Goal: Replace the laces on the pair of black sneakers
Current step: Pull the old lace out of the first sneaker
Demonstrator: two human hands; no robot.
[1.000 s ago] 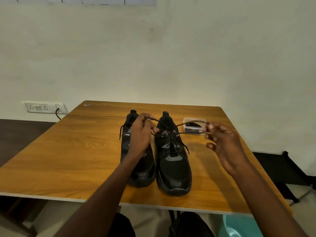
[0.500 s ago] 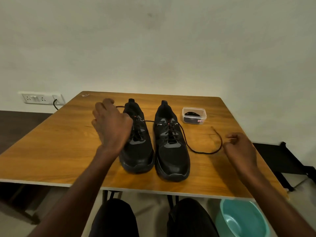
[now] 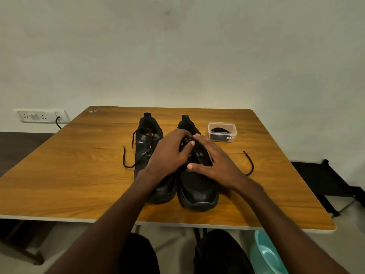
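Two black sneakers stand side by side, toes toward me, on the wooden table (image 3: 79, 184). Both hands are on the right sneaker (image 3: 197, 190). My left hand (image 3: 169, 155) reaches across from the left sneaker (image 3: 147, 135) and its curled fingers and thumb pinch the right sneaker's lace near the top eyelets. Beside it, my right hand (image 3: 213, 161) rests on the right sneaker, fingers stretched toward the same eyelets and thumb pressing on the tongue. One loose lace end (image 3: 249, 164) lies to the right, another lace end (image 3: 126, 159) to the left.
A small clear plastic box (image 3: 222, 131) with a black lace bundle inside stands just right of the sneakers' heels. A wall socket (image 3: 42, 115) with a plugged cable is at far left. A teal basin (image 3: 264, 254) sits under the table's right corner, next to a black rack (image 3: 325, 175).
Both hands have let go of the pulled-out lace ends, which now lie on the table. The hands have come together over the top of the right sneaker.
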